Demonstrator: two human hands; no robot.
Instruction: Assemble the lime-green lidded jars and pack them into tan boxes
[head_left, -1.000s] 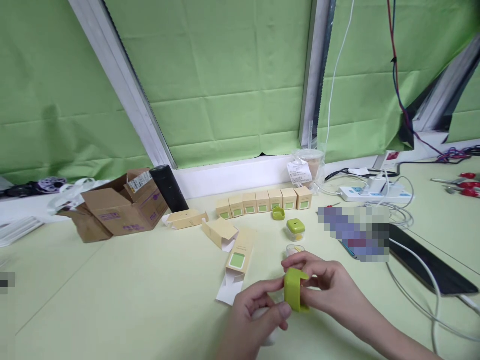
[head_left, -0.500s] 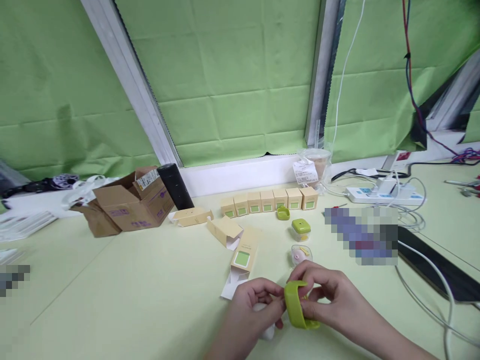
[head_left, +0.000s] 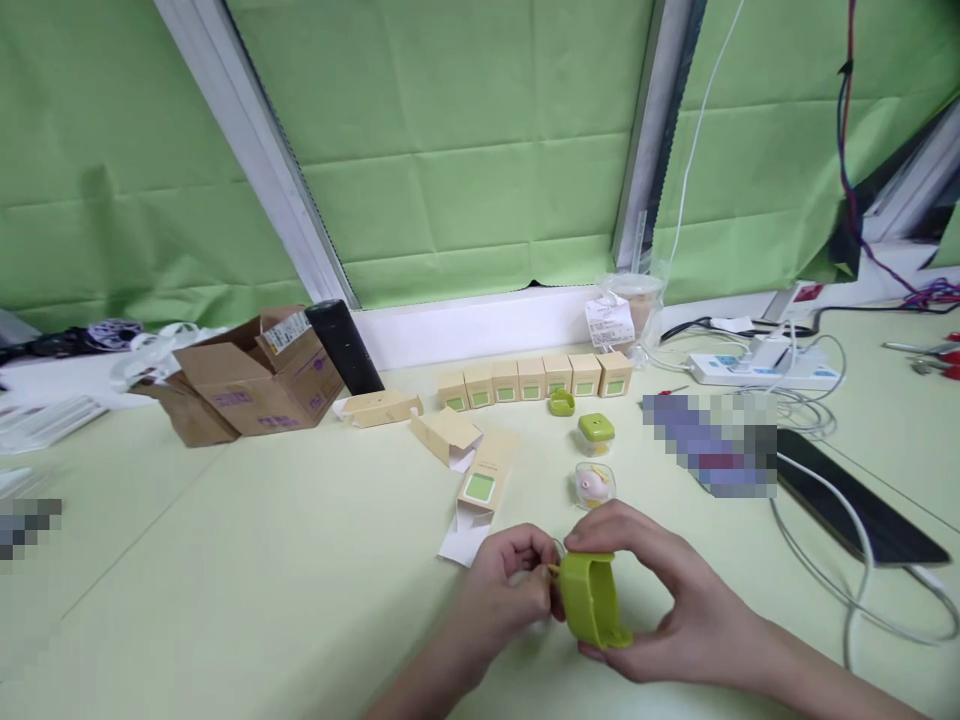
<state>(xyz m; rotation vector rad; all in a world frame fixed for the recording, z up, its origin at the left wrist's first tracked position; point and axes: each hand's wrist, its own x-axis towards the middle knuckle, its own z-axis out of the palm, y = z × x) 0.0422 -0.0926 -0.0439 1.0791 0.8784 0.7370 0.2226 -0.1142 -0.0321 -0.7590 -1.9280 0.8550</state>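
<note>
My right hand (head_left: 667,590) grips a hollow, rounded-square green plastic case (head_left: 589,600) between thumb and fingers, its open side turned to the right. Close against the case's left side, my left hand (head_left: 517,580) is closed in a pinch on a thin yellow-green strand (head_left: 553,569) that meets the case. Whatever else lies inside the left fingers is hidden. Just beyond the hands sits a small clear container (head_left: 595,485) with a pinkish piece inside. Behind it stand a green-lidded clear container (head_left: 596,433) and a small green cover (head_left: 562,402).
Several small tan boxes (head_left: 532,380) form a row at the back. Opened tan cartons (head_left: 484,480) lie left of the containers. A cardboard box (head_left: 262,385) and a black cylinder (head_left: 345,345) stand back left. At right are a power strip (head_left: 765,370), cables and a black slab (head_left: 862,500).
My right hand has opened its grip wider, holding the case by top and bottom, and the case has turned. The white item earlier under my left hand is mostly hidden. The view tilted slightly.
</note>
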